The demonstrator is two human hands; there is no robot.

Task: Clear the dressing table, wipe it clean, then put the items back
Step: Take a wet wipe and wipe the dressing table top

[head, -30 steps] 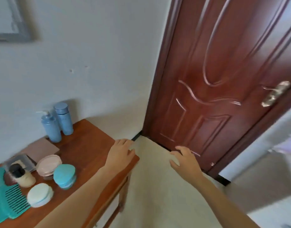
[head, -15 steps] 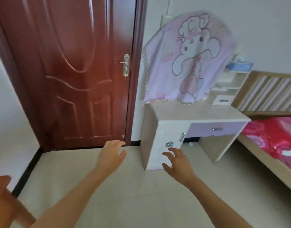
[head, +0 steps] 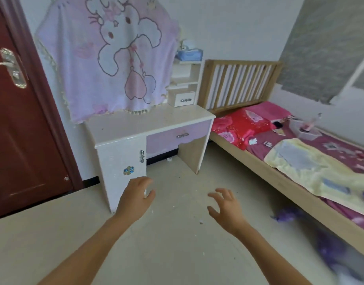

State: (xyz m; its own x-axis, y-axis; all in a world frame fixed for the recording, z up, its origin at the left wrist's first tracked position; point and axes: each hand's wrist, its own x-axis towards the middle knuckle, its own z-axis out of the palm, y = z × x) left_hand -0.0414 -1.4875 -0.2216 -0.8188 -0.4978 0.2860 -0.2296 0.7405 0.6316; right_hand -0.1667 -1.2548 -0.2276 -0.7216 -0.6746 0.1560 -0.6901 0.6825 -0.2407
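Beyond two loosely curled, empty hands, left hand [head: 133,199] and right hand [head: 225,208], stands one glossy white dressing table [head: 148,122], cloth-draped.

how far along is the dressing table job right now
Clearing looks done: the dressing table shows only specks of dirt on its top. Nothing is in hand: the left hand and right hand hang empty and open above the floor, no cloth in either. Wiping and putting the items back look not yet done.
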